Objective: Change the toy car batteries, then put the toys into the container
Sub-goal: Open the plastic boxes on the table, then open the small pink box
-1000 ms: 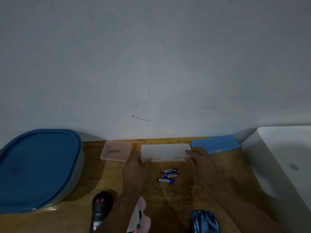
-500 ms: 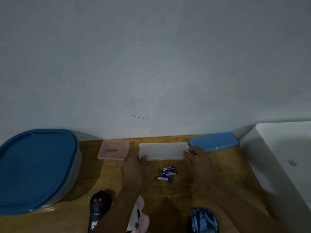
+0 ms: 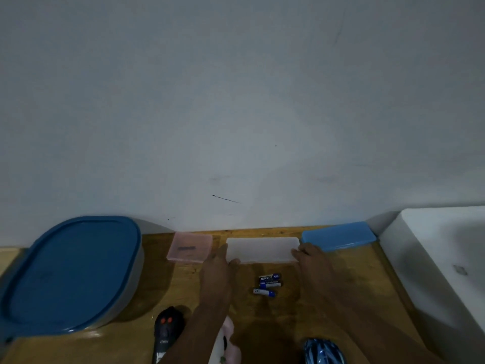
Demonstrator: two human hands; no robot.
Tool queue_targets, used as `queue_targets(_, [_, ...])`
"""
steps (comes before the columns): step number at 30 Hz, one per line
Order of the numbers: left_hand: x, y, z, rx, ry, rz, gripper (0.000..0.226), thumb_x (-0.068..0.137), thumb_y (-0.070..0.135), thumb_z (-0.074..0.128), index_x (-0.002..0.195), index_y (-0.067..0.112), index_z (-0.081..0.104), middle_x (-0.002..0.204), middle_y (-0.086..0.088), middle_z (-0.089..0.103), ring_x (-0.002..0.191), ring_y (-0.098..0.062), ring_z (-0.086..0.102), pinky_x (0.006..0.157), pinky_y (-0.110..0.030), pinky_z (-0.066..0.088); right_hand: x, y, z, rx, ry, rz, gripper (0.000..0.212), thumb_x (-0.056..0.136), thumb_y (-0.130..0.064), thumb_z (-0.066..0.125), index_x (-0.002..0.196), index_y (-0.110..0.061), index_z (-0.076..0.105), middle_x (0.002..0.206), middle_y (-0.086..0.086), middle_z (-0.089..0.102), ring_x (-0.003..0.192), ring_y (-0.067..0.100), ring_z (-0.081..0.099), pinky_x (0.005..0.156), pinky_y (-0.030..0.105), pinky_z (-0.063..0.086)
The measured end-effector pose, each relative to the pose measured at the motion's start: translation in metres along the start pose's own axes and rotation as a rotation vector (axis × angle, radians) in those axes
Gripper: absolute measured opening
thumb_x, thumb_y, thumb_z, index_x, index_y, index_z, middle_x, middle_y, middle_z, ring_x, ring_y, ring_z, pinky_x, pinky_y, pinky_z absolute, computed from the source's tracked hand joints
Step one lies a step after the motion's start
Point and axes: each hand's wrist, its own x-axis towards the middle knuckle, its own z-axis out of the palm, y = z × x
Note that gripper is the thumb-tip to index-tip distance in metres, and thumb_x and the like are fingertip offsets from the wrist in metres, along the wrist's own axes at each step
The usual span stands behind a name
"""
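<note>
- Toy car [image 3: 324,350]: cut off by the bottom edge, only its blue patterned top shows.
- Black remote [image 3: 166,328]: lower end cropped, lettering unreadable.
- Pink-white thing [image 3: 228,337]: mostly under the left forearm, unidentifiable.
- Batteries [image 3: 269,283]: labels blurred.
- Left hand [image 3: 216,269] and right hand [image 3: 312,261] at the ends of the white box [image 3: 262,249]: grip unclear.

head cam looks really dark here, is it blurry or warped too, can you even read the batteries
Head view: dim, with a bluish cast. It is soft overall, so the print on the batteries is only partly legible. Wide-angle distortion bows the table edge along the wall. There is faint glare on the wood by the blue-lidded container, and the white case looks washed out.
</note>
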Motion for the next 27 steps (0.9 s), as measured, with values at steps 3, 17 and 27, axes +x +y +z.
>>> queue_targets(3, [-0.009, 0.004, -0.019, 0.064, 0.055, 0.064, 0.038, 0.094, 0.025, 0.059, 0.131, 0.016, 0.054, 0.123, -0.006, 0.065, 0.108, -0.019, 0.062, 0.086, -0.024, 0.049, -0.010, -0.011, -0.010, -0.007, 0.092, -0.091, 0.044, 0.099, -0.019, 0.048, 0.142, -0.017, 0.041, 0.146, 0.007, 0.040, 0.131, 0.021, 0.038, 0.109, 0.029, 0.034])
queue_targets(17, [-0.046, -0.060, -0.112, 0.250, 0.101, 0.048, 0.032, 0.090, 0.024, 0.060, 0.122, 0.021, 0.057, 0.118, -0.002, 0.062, 0.099, -0.019, 0.060, 0.074, -0.025, 0.046, -0.052, -0.138, 0.004, 0.262, 0.237, -0.377, 0.033, 0.096, -0.030, 0.052, 0.126, -0.016, 0.056, 0.127, 0.002, 0.056, 0.117, 0.018, 0.052, 0.099, 0.025, 0.038])
queue_targets(27, [0.025, -0.109, -0.088, 0.179, 0.000, 0.026, 0.045, 0.098, 0.016, 0.048, 0.141, 0.010, 0.036, 0.137, -0.010, 0.046, 0.120, -0.023, 0.049, 0.101, -0.029, 0.042, 0.008, -0.189, 0.060, 0.157, 0.309, -0.336, 0.032, 0.078, -0.012, 0.074, 0.110, -0.011, 0.067, 0.111, 0.008, 0.067, 0.100, 0.026, 0.065, 0.087, 0.031, 0.051])
